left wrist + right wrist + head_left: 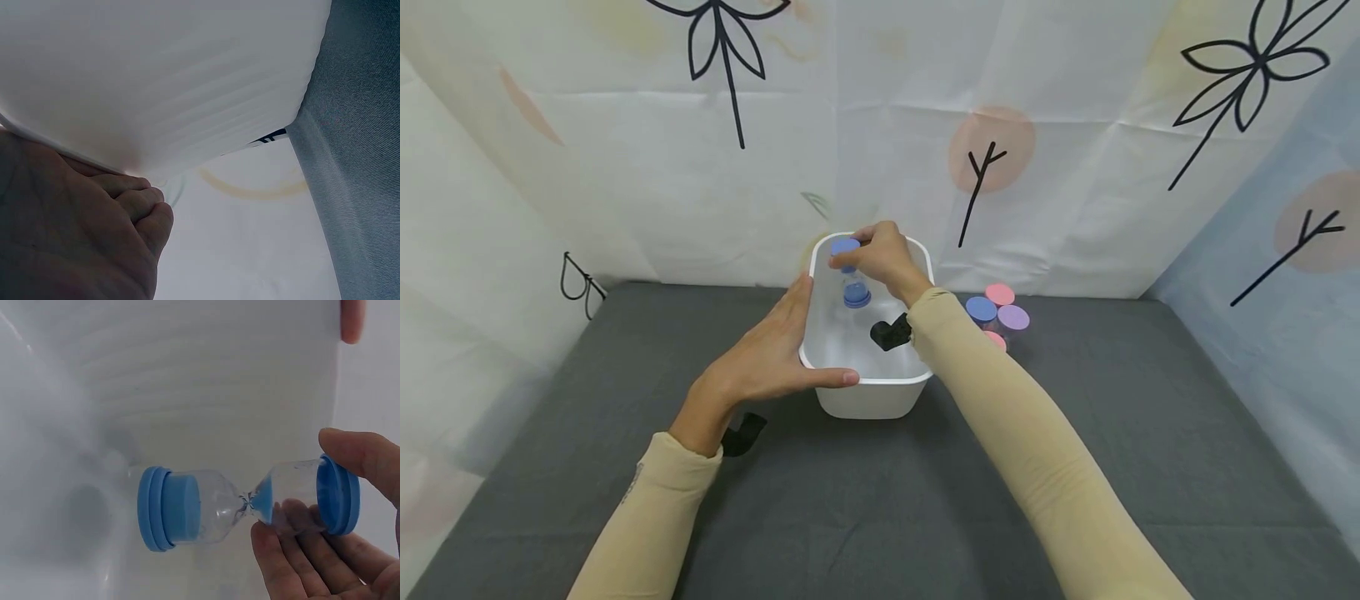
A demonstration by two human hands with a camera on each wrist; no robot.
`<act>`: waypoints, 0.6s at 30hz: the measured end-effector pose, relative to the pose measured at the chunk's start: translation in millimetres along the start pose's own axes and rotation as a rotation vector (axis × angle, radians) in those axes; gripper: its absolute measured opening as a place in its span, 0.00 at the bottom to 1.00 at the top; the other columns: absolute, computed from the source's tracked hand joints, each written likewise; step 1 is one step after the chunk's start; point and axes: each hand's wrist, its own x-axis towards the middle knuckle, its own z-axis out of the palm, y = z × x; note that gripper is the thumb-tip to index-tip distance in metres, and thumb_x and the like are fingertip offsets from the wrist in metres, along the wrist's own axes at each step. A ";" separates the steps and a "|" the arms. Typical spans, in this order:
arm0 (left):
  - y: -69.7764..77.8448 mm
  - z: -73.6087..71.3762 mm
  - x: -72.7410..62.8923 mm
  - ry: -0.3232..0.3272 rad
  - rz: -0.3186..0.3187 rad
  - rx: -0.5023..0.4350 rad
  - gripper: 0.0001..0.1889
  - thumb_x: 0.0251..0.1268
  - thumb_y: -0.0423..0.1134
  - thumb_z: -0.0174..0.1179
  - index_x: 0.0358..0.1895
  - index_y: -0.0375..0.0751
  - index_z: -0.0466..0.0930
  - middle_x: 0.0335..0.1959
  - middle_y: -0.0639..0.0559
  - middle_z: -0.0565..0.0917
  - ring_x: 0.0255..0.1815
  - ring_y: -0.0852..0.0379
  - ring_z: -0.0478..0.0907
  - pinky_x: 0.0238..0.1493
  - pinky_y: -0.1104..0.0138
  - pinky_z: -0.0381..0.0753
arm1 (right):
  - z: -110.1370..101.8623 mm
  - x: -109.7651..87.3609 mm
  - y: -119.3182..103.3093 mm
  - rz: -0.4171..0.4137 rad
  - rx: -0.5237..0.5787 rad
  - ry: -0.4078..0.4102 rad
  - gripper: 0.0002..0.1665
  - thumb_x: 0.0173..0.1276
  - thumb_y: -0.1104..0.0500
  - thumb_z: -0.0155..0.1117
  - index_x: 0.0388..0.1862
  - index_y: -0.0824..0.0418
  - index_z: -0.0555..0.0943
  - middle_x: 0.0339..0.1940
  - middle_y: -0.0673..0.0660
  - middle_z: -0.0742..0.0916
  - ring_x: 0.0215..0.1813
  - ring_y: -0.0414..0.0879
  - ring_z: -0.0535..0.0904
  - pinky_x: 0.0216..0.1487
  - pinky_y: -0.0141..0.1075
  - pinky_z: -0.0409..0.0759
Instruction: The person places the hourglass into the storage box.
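Observation:
Inside a white plastic tub (pixel 867 402), an hourglass (pixel 219 512) with blue caps and blue sand stands nearly upright. My right hand (pixel 887 257) grips its upper end, with the thumb at the top cap and the fingers behind the clear bulb. Whether its lower cap (pixel 153 509) touches the tub's floor, I cannot tell. My left hand (pixel 767 346) presses on the tub's near left corner, fingers stretched along the left wall and thumb out along the front rim. From below, the left wrist view shows those fingers (pixel 140 203) against the outer wall.
Just right of the tub, several more hourglasses stand close together, with a blue cap (pixel 981 310), a purple cap (pixel 1013 317) and pink caps (pixel 1000 293). My right forearm partly hides them. Grey cloth (pixel 850 508) covers the table, and a printed white curtain (pixel 887 125) hangs behind.

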 end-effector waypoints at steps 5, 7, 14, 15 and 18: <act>-0.5 -0.1 -0.1 0.002 -0.002 0.004 0.72 0.48 0.72 0.70 0.82 0.51 0.24 0.84 0.53 0.35 0.82 0.51 0.42 0.73 0.46 0.59 | 2.4 1.1 3.8 0.001 -0.065 -0.050 0.31 0.55 0.60 0.82 0.57 0.67 0.84 0.45 0.57 0.87 0.48 0.47 0.81 0.56 0.39 0.78; -0.6 0.0 -0.3 -0.001 -0.008 0.008 0.73 0.48 0.73 0.70 0.82 0.49 0.24 0.84 0.52 0.34 0.82 0.51 0.40 0.74 0.46 0.58 | 3.0 1.5 5.2 -0.006 -0.094 -0.062 0.28 0.54 0.60 0.82 0.54 0.66 0.86 0.44 0.56 0.88 0.47 0.47 0.81 0.54 0.39 0.77; -0.9 0.5 -0.1 0.005 -0.001 0.008 0.73 0.48 0.73 0.70 0.82 0.50 0.23 0.84 0.54 0.34 0.83 0.53 0.37 0.75 0.47 0.55 | 4.2 3.8 8.8 -0.004 -0.179 -0.081 0.21 0.54 0.59 0.83 0.46 0.63 0.89 0.39 0.55 0.90 0.46 0.46 0.80 0.52 0.37 0.76; -1.0 0.5 -0.2 0.007 -0.001 0.009 0.73 0.48 0.73 0.70 0.82 0.50 0.23 0.84 0.54 0.34 0.83 0.53 0.37 0.75 0.47 0.55 | 4.3 4.1 9.2 -0.003 -0.187 -0.083 0.21 0.54 0.59 0.83 0.47 0.64 0.89 0.39 0.54 0.90 0.46 0.46 0.79 0.52 0.37 0.76; -0.9 0.5 -0.5 0.004 -0.009 0.011 0.73 0.48 0.73 0.70 0.82 0.49 0.23 0.84 0.54 0.33 0.83 0.54 0.36 0.76 0.47 0.54 | 4.7 5.0 10.0 -0.006 -0.205 -0.080 0.21 0.53 0.59 0.84 0.46 0.64 0.90 0.40 0.54 0.89 0.47 0.46 0.78 0.53 0.38 0.75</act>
